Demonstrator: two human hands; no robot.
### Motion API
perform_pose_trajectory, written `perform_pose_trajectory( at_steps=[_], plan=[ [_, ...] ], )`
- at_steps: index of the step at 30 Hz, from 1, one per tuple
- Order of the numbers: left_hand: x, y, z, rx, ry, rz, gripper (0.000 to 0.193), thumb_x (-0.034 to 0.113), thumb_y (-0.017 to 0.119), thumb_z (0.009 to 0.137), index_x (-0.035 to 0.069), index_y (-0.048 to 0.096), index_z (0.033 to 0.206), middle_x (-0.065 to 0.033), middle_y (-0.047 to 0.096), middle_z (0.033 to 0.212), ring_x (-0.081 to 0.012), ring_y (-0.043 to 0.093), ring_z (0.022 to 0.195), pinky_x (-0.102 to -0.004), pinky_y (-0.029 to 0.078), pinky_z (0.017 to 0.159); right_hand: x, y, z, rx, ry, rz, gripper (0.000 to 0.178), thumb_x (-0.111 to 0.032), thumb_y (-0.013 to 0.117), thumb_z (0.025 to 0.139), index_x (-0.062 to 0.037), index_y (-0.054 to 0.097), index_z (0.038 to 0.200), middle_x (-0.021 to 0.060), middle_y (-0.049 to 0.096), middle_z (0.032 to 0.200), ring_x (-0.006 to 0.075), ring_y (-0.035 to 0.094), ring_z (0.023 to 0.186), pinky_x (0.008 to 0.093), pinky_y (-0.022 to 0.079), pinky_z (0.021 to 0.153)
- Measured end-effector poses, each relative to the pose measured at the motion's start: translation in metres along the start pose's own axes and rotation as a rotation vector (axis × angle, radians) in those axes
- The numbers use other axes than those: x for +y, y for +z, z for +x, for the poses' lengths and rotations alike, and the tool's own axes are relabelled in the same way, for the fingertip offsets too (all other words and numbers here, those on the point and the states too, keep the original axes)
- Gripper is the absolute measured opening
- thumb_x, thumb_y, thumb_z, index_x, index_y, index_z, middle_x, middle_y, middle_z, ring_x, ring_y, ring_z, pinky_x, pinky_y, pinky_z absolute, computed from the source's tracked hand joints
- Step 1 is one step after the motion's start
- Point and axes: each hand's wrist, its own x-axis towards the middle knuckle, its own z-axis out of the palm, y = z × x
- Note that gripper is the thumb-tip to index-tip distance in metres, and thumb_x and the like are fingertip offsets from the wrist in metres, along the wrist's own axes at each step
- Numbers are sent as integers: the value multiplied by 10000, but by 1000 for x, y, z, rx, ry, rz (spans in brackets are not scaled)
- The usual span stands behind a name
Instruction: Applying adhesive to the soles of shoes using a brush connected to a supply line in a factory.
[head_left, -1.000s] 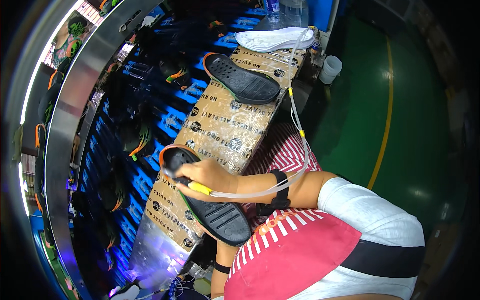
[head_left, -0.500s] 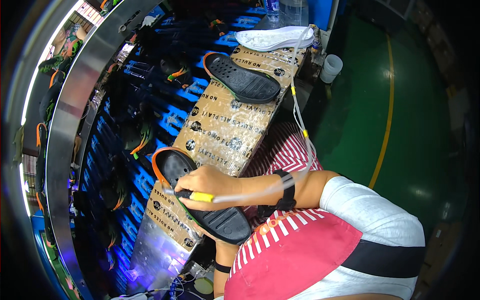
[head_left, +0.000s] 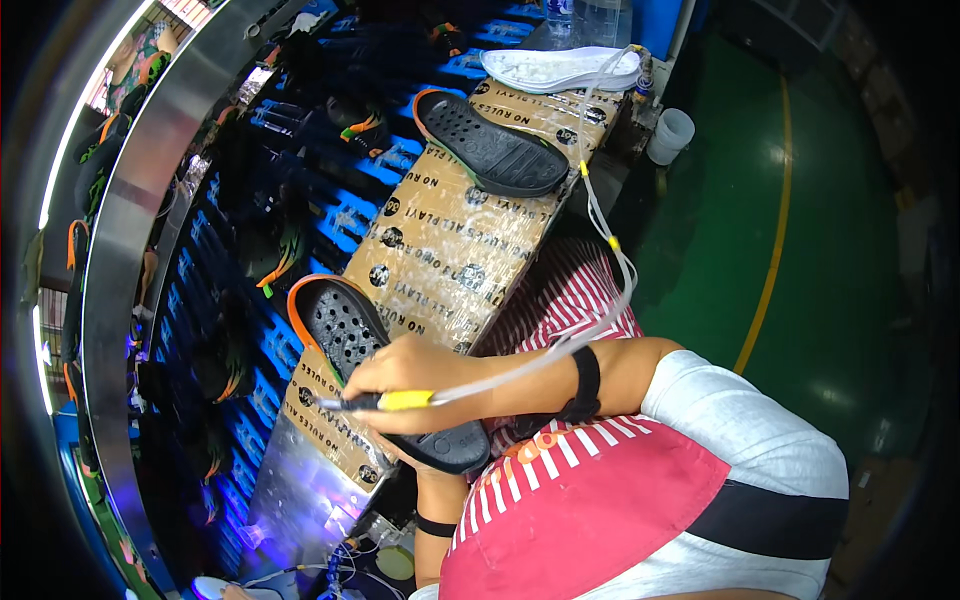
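A black shoe sole (head_left: pixel 338 325) with a hole-dotted inside and an orange rim lies tilted over the near end of the cardboard-covered bench. From below, my left hand (head_left: pixel 432 474) supports its lower end; most of those fingers are hidden under the sole. My right hand (head_left: pixel 415 368) is closed around a slim dark brush (head_left: pixel 362 403) with yellow tape, held over the sole's middle. From this brush a clear tube (head_left: pixel 530 362) runs along my right forearm. Farther up the bench rests a second black sole (head_left: pixel 495 148), with a white sole (head_left: pixel 560 70) beyond it.
Beside the bench (head_left: pixel 420 250) runs a blue slatted conveyor (head_left: pixel 345 215) carrying dark shoe parts with orange and green trim. A metal rail (head_left: pixel 130 190) curves along the left. A white bucket (head_left: pixel 670 136) stands past the bench's right edge. Another person (head_left: pixel 140 62) is at the upper left.
The brush tip has moved a little down and left, off the sole's inside edge. My right hand has shifted slightly. More of the sole's holes show, and a pale item has appeared at the bottom left.
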Motion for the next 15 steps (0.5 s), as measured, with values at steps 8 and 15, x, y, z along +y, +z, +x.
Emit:
perform_pose_trajectory(
  at_steps=[8,15],
  plan=[
    [14,-8,13,-33,81,-16,752,615,452,784,117,323,1332,-175,417,1283,-360,458,1110,-516,430,870,-7,6,-12,-81,-18,-241,163,-185,637,707,-82,610,830,73,581,701,231,604,660,355,476,582],
    [16,22,27,-92,180,-94,766,628,455,776,122,318,1335,-172,415,1286,-359,457,1111,-518,433,868,-12,-2,-16,4,112,11,220,-237,644,694,-77,604,840,105,625,781,274,610,736,420,450,772]
  ],
)
